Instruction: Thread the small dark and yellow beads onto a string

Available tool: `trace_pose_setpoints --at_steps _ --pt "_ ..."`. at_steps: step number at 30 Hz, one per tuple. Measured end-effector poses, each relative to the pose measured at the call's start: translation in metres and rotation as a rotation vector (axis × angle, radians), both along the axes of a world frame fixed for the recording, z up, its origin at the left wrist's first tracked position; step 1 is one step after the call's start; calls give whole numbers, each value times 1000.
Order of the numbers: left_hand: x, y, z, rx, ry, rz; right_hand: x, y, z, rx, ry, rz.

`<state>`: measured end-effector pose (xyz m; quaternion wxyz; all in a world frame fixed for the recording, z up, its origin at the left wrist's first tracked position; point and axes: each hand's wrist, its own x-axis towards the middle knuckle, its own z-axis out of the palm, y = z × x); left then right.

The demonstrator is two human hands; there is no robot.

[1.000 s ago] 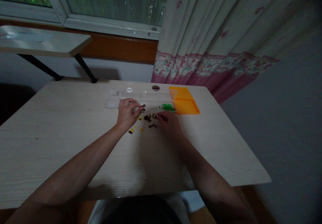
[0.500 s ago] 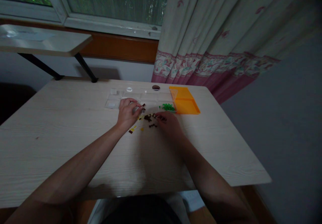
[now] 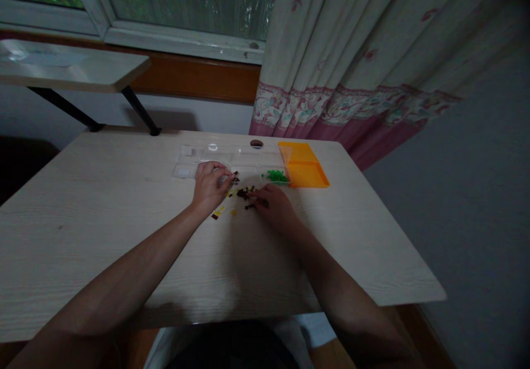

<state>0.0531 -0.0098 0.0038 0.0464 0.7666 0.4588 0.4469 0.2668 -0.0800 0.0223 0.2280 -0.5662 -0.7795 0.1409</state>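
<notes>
My left hand (image 3: 208,185) is closed, with thumb and index finger pinched on a small dark brown plastic piece (image 3: 236,174) above the near edge of a clear compartment box (image 3: 188,151). My right hand (image 3: 276,206) reaches in from the right, its fingers bent together and their tips touching a loose pile of dark brown pieces (image 3: 242,193) on the table. Whatever lies between those fingertips is too small to make out. Beside the pile are some yellow pieces, and nearer me a small yellow and brown piece (image 3: 216,215) and a single yellow one (image 3: 234,212).
Green pieces (image 3: 276,176) fill the box's near right compartment. An open orange case (image 3: 308,174) adjoins the box on the right. Behind the box is a round hole (image 3: 256,144) in the table (image 3: 124,203). A raised shelf (image 3: 83,70) stands at back left, a curtain (image 3: 339,54) at back right.
My right hand has moved slightly left, and its fingertips are now at the brown pile. The left hand holds nearly the same place and pinch.
</notes>
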Motion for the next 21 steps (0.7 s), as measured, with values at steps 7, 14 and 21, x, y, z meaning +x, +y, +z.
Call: trace_pose_setpoints --at_steps 7,14,21 --pt "0 1 -1 13 -11 5 1 0 0 17 -28 30" --pt "0 1 -2 34 -12 1 0 -1 4 -10 -32 37" --pt "0 0 0 30 4 -3 0 -1 6 -6 -4 38"
